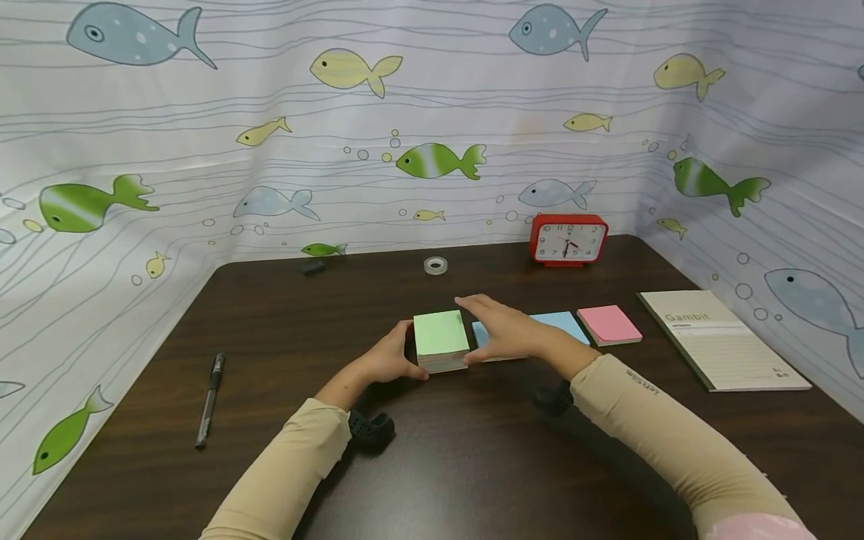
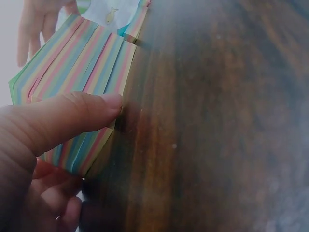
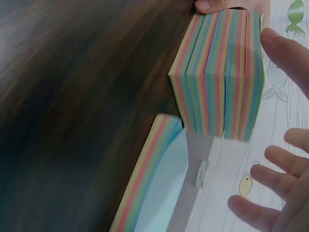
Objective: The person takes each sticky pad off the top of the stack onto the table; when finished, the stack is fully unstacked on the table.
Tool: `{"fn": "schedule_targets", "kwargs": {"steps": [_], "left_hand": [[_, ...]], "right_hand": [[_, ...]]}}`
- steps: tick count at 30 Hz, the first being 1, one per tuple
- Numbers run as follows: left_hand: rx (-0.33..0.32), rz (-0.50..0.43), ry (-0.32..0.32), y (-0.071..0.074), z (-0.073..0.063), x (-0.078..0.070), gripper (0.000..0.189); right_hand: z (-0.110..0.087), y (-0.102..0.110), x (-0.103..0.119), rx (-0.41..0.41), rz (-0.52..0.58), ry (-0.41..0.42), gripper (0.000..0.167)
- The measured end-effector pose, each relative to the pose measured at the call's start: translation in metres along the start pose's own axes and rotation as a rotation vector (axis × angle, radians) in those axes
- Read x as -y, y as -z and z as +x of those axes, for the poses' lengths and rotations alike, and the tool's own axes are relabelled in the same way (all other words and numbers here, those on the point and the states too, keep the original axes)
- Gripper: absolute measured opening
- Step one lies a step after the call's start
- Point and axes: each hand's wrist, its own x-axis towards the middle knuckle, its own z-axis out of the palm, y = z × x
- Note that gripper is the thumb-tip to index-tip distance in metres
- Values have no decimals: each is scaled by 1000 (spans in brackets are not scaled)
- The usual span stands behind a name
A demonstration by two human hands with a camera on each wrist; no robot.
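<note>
Grips the left side of the paper stack point(image 1: 440, 335) with curled fingers and thumb of the left hand point(image 1: 388, 355); spreads the fingers of the right hand point(image 1: 505, 330) apart at its right side, cannot tell whether touching. Lies between both, mid-frame on the tabletop point(image 1: 459, 465), left hand nearer; squarish, without clear long axis. Shows a pale green top and slightly gapped, multicoloured striped sides. Extends rightward to a partly hidden blue pad point(image 1: 564, 325).

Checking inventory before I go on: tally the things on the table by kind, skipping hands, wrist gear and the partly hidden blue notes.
Note stacks: 2 (green-topped stack, pink-topped stack)
Notebook: 1
Pen: 1
Red clock: 1
Tape roll: 1
Small dark block: 1
Total: 7
</note>
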Motion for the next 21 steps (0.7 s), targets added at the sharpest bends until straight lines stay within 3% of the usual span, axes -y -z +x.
{"fn": "schedule_targets", "kwargs": {"steps": [10, 21], "left_hand": [[7, -2, -5, 1, 0, 3, 94], [13, -25, 18, 2, 3, 2, 95]], "right_hand": [[28, -15, 6, 64, 13, -10, 94], [27, -13, 1, 15, 5, -27, 92]]}}
